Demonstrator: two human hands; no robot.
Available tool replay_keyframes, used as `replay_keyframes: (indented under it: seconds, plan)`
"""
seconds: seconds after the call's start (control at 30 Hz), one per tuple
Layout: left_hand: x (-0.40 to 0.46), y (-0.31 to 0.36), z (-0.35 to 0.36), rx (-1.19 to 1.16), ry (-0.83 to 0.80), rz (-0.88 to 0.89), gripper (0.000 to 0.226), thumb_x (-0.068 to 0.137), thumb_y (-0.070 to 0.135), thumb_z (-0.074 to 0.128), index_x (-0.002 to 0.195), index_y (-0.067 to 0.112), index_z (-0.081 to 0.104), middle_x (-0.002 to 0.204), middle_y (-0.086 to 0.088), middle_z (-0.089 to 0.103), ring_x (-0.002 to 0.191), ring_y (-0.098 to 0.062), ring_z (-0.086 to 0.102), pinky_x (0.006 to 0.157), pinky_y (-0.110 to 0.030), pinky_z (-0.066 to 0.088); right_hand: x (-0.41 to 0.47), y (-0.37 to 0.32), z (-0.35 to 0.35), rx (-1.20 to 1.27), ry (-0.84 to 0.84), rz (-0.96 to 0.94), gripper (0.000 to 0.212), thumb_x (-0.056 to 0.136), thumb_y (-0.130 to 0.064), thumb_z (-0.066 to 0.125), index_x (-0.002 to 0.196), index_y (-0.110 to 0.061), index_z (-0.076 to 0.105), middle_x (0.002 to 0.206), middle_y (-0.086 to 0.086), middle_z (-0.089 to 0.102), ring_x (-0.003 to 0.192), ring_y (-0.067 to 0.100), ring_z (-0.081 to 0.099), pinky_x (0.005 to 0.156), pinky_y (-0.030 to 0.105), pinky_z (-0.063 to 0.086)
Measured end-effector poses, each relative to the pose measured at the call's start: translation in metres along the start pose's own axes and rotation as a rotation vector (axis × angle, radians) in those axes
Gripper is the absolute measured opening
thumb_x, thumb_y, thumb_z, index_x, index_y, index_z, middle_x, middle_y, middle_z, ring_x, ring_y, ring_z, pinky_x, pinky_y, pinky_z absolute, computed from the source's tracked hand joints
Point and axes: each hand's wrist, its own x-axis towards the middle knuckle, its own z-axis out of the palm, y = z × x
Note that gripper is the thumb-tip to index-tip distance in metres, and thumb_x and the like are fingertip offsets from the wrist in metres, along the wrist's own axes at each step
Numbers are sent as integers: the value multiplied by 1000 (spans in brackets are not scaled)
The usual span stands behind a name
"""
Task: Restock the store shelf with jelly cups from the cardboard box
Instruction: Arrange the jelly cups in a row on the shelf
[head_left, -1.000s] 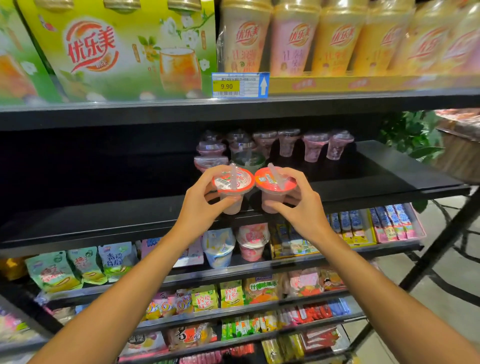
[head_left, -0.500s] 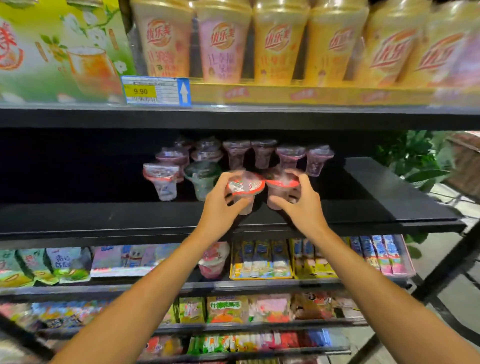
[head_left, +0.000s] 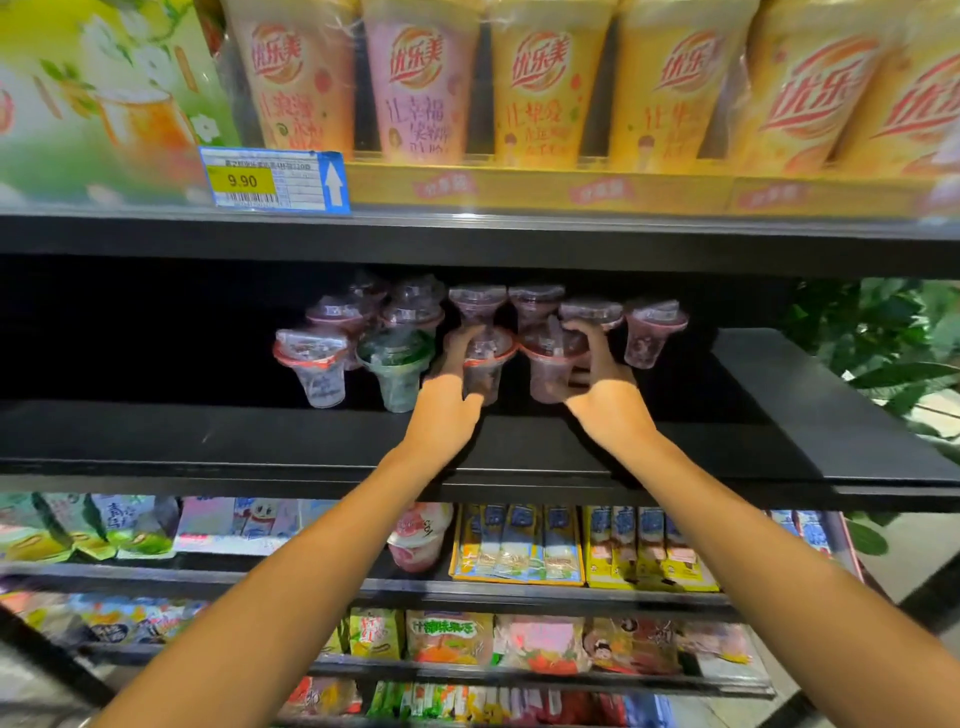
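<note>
Both arms are reaching onto the dark shelf (head_left: 322, 441). Set bases flat w/ lids level before releasing; avoid knocking neighbours. Left hand (head_left: 441, 410) is closing round a red-lidded jelly cup (head_left: 485, 366); right hand (head_left: 605, 400) is gripping another red-lidded cup (head_left: 550, 364), just in front of the rear row of cups (head_left: 535, 304).

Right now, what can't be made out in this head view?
- Cardboard box: out of frame.
- Bases of the held cups, red-rimmed cup and second cup: left hand and right hand cover them; seated or not, unclear.
- Rear cups: labels lost in shadow.
</note>
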Motion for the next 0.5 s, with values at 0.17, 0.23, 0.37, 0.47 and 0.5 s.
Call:
replay_keyframes:
  seconds: [0.17,0.23,0.37,0.47,0.5]
  plan:
    - [15,8,16,-8,24,-109,79,87,3,52,151,44,31,107,-13,58,84,-30,56,73,-35,44,9,-6,9,-105,50,-12,71,90,-12,71,137,-48,31,118,9,65,97,29,69,88,48,58]
    - [21,15,18,-15,83,-135,57,83,35,53,137,51,43,106,-6,57,90,-25,55,82,-35,42,14,-9,13,-144,57,-13,69,91,-11,69,144,-39,35,119,11,66,97,31,70,85,44,58]
    - [34,12,22,35,111,-145,69,96,9,50,154,40,28,134,-20,57,119,-36,59,98,-44,49,17,-16,18,-182,76,-37,68,95,-7,64,152,-31,35,121,13,65,102,29,69,85,38,53]
    - [40,6,24,106,102,-171,78,93,3,51,156,39,22,118,-17,58,100,-36,63,91,-51,52,18,-19,21,-168,83,-48,69,95,-4,63,153,-28,34,117,16,66,102,31,68,88,42,53]
    - [41,4,25,129,93,-159,80,92,1,52,156,37,21,117,-16,57,98,-35,63,90,-51,52,18,-20,21,-168,85,-51,69,95,-4,63,153,-28,35,118,17,65,104,33,67,90,44,54]
